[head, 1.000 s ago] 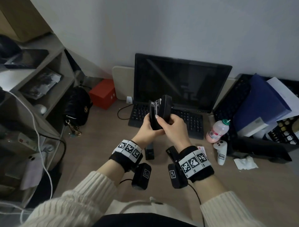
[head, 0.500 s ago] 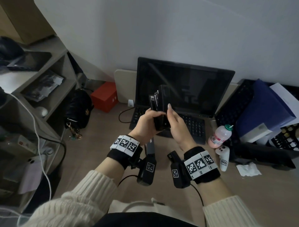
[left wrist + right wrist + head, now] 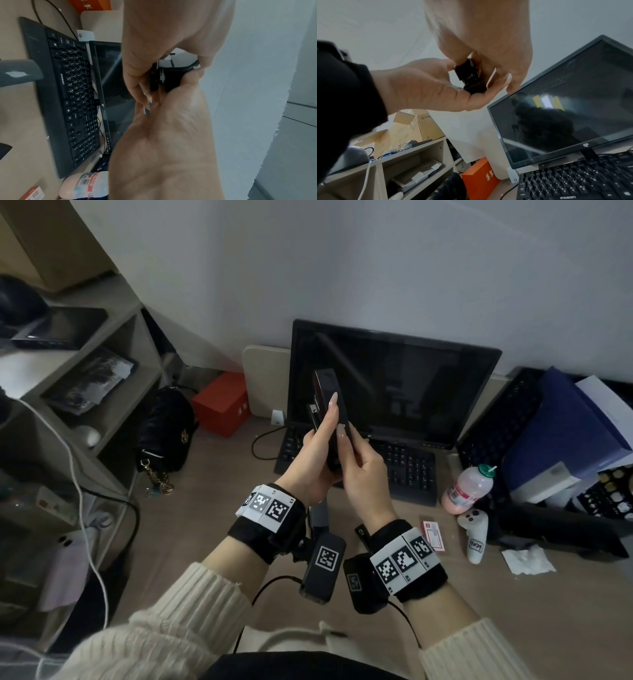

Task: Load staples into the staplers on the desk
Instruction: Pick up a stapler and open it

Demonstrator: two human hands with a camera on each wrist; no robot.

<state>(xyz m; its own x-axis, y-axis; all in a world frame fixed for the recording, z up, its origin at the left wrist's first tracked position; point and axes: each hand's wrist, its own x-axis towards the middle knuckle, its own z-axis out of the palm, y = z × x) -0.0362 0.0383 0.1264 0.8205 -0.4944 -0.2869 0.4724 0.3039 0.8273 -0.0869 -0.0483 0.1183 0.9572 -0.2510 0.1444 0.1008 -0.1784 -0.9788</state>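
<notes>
Both hands hold 1 black oblong plastic stapler point(image 3: 330, 409) upright in the air above the wooden counter point(image 3: 219, 508), in front of the dark flat monitor point(image 3: 411, 392). The left hand point(image 3: 308, 460) wraps its fingers round the stapler's lower part from the left. The right hand point(image 3: 363, 470) grasps it from the right, with fingers curled behind and the thumb lying up its near face. In the right wrist view the stapler's butt end point(image 3: 471, 77) sits pinched between the 2 palms.

Under the raised hands, partly hidden by the wrists, 2 more dark staplers lie on the counter: 1 grey-black one point(image 3: 320, 517) just behind the left wrist camera and 1 black one point(image 3: 362, 537) beside the right wristband. A small red and white staple box point(image 3: 434, 535) lies just right of the right wrist.

The black keyboard point(image 3: 407, 463) lies behind the hands, at the foot of the monitor. A pink drink bottle with a green cap point(image 3: 467, 489) and a white handheld controller point(image 3: 474, 534) stand to the right, near a crumpled white tissue point(image 3: 527, 558) and a dark blue folder point(image 3: 561, 436). To the left sit a red box point(image 3: 222, 404), a black quilted handbag point(image 3: 168, 429) and grey open shelves point(image 3: 113, 392).
</notes>
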